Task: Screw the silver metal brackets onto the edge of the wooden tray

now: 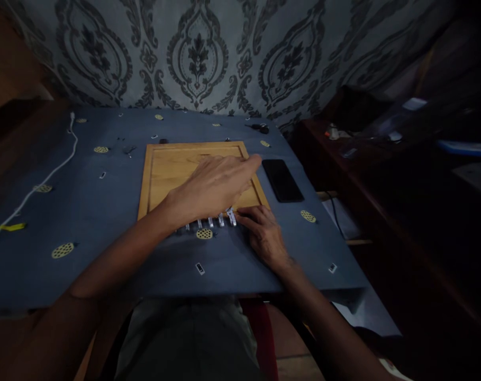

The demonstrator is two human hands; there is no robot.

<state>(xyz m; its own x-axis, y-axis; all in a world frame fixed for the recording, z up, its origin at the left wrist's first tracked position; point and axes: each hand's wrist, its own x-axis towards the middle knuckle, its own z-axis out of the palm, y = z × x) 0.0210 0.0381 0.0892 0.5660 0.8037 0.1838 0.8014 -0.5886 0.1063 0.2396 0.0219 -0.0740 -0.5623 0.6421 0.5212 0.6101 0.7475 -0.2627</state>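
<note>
A wooden board [172,164] with a grooved border lies on the table. Along its near edge runs a row of small silver clips [210,221], clothespin-like in shape. My left hand [220,180] reaches across the right part of the board, back of the hand up; its fingertips point down on the far side and are mostly hidden. At the board's near right corner, my right hand [264,233] has its fingers bent and drawn together against the rightmost silver clip [231,216]. That clip stands tilted beside the fingertips.
A black phone [282,180] lies right of the board. Behind it is a dark cable or key-like item [260,128]. A white cord [61,164] crosses the table's left side, near a yellow tag [13,227]. A dark side table [343,153] holds clutter.
</note>
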